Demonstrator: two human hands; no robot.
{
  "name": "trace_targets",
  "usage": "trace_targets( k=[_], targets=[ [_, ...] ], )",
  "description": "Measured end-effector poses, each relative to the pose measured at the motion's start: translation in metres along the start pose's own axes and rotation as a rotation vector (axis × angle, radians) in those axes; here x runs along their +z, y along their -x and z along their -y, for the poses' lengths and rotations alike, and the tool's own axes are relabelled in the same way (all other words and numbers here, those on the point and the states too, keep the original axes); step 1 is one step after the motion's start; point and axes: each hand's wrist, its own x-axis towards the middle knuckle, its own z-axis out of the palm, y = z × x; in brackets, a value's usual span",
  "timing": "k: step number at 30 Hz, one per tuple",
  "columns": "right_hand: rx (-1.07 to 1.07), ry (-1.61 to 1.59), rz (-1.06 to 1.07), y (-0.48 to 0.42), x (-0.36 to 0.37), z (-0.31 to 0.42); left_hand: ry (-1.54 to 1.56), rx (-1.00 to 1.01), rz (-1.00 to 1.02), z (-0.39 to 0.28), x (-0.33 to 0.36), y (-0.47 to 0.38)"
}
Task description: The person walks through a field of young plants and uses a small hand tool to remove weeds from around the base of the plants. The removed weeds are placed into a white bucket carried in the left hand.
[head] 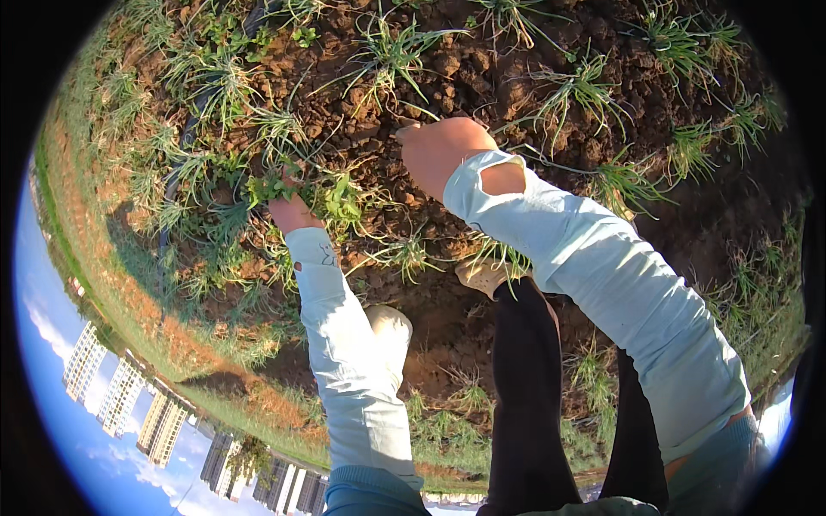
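Note:
My left hand (293, 209) is low among the plants, with broad-leaved green weeds (342, 201) bunched around its fingers. Leaves partly cover those fingers, which appear closed on the stems. Over bare clods, my right hand (445, 155) is bent down with its back to me, and its fingertips reach the reddish-brown soil (368, 138). What its fingers hold, if anything, is hidden. A thin pale-green stalk lies just beyond it. Onion-like plants (393, 55) with narrow leaves grow in clumps around both hands. Another such clump (410, 255) stands between my hands and my feet.
A dark drip hose (171, 187) runs through the plants on the left. My shoe (481, 276) rests in the furrow beside a clump. More onion-like plants (581, 93) grow on the right. Tall buildings (116, 393) line the field's far edge.

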Motion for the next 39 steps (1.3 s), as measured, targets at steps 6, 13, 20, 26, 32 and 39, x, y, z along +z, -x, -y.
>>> trace_targets(
  k=[6,13,20,26,32,39],
  targets=[
    [0.117,-0.056,0.013,0.019,-0.016,-0.007,-0.415,0.331,0.127,0.0,0.0,-0.012],
    [0.082,-0.134,-0.127,0.013,0.012,-0.026,-1.512,0.547,0.111,-0.006,0.059,-0.023],
    [0.1,-0.163,-0.056,0.006,0.023,-0.039,-2.236,0.83,0.364,-0.011,0.067,-0.031],
    [0.071,-0.228,0.02,0.012,0.038,-0.069,-0.37,0.227,0.03,0.009,0.045,-0.031],
    [0.066,-0.096,0.027,0.023,0.006,-0.051,-0.858,0.532,-0.093,0.032,0.004,-0.022],
    [0.207,0.002,-0.13,0.142,-0.06,-0.022,0.324,0.048,-0.01,-0.005,-0.051,0.043]
  ],
)
